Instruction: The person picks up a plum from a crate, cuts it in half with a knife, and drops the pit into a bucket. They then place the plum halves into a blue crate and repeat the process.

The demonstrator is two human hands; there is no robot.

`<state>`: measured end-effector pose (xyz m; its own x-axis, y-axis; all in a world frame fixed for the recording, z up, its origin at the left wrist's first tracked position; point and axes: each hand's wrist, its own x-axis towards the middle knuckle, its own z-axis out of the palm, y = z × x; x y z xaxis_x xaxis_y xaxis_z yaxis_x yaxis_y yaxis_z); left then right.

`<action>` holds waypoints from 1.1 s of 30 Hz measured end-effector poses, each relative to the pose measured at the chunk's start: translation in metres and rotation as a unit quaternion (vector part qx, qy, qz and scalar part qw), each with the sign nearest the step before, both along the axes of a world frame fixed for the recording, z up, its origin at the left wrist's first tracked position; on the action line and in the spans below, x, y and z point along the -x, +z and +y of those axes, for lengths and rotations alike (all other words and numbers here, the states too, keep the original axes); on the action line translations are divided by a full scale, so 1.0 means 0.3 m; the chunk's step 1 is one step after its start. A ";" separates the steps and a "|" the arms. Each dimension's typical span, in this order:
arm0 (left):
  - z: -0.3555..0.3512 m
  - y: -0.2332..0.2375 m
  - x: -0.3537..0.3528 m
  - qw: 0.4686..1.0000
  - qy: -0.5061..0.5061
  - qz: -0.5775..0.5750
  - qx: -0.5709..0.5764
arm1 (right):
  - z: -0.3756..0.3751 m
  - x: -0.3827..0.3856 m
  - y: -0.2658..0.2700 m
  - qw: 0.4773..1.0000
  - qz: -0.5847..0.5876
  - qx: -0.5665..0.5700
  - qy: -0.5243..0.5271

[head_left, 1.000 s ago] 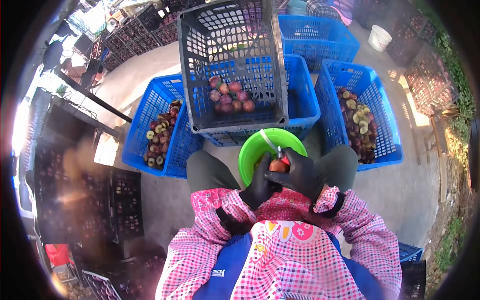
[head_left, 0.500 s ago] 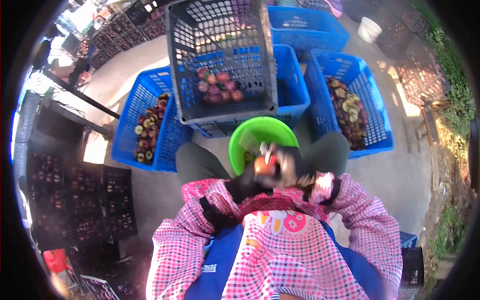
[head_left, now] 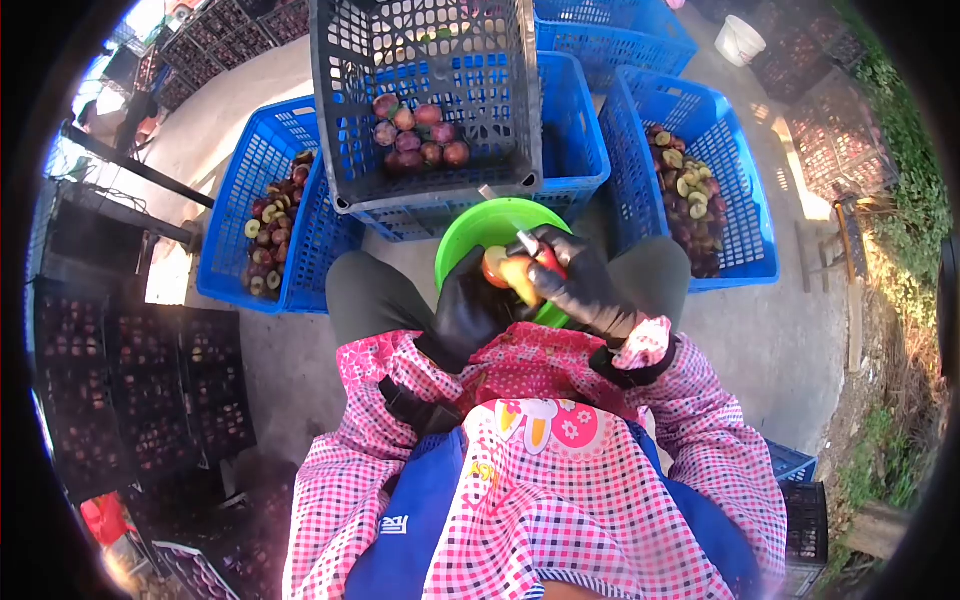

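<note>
My gloved left hand (head_left: pixel 470 305) closes around a plum-like fruit (head_left: pixel 494 264) with red skin and pale flesh, over the bright green bucket (head_left: pixel 452 240). Opposite it, my gloved right hand (head_left: pixel 592 290) grips a small knife (head_left: pixel 527 241), whose metal part points up and left past the fingers. A cut piece of yellow flesh (head_left: pixel 520 278) shows between both hands, against the right fingers. Part of the knife's handle and the far side of the fruit are hidden by the black gloves. The bucket sits between my knees.
A black crate (head_left: pixel 330 130) holding several dark red fruits rests tilted on a blue crate (head_left: pixel 575 150) ahead. Blue crates with cut fruit stand at left (head_left: pixel 225 240) and right (head_left: pixel 740 190). Stacked dark crates (head_left: pixel 150 390) line the left; a white bucket (head_left: pixel 740 40) is farther back.
My hands have moved slightly apart, and yellow flesh of the opened fruit now shows between them. The view has shifted a little, so the crates appear higher and further left.
</note>
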<state>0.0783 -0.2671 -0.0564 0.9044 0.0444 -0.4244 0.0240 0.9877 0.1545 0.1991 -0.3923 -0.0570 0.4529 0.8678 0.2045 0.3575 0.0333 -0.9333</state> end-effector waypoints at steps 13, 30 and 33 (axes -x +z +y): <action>-0.043 -0.097 0.070 0.972 -0.180 0.126 -0.079 | 0.007 -0.122 -0.067 0.967 -0.078 0.020 -0.244; 0.941 -0.110 -0.522 0.289 -0.041 0.149 -0.945 | -0.541 -0.575 -0.202 0.801 -0.299 0.223 -0.469; 0.950 -0.206 -0.715 0.100 -0.175 0.130 -0.971 | -0.538 -0.523 -0.171 0.810 -0.105 0.225 -0.532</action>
